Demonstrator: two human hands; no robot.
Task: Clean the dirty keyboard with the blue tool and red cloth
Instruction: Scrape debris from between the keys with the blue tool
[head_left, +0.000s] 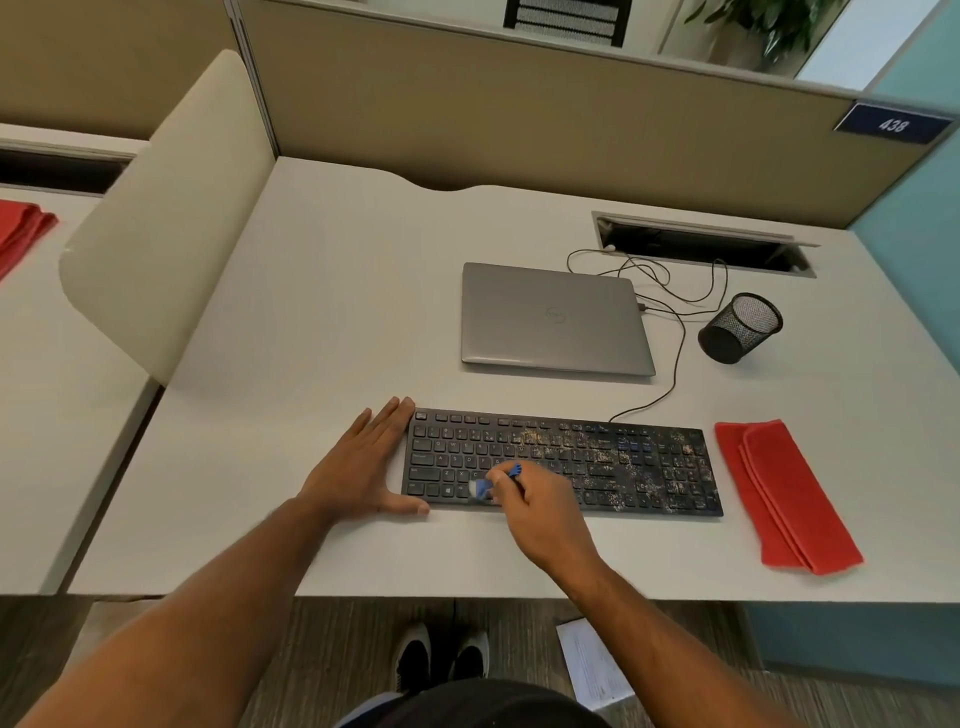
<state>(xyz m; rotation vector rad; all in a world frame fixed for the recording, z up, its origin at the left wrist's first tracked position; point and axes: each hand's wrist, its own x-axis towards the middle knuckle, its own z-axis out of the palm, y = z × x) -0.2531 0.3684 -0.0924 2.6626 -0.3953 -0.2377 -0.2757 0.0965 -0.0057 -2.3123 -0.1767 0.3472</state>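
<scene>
A black keyboard (623, 462) lies near the desk's front edge, speckled with pale crumbs over its middle and right keys. My right hand (540, 512) grips a small blue brush (493, 480), whose whitish bristles touch the lower-left keys. My left hand (363, 462) lies flat on the desk with straight fingers against the keyboard's left end, thumb along its front corner. A folded red cloth (784, 496) rests on the desk just right of the keyboard.
A closed grey laptop (553, 317) sits behind the keyboard, with cables (675, 312) running to a desk slot (701, 244). A black mesh pen cup (737, 330) lies tipped at the right. More red cloths (21, 228) sit on the left desk beyond a divider (171, 218).
</scene>
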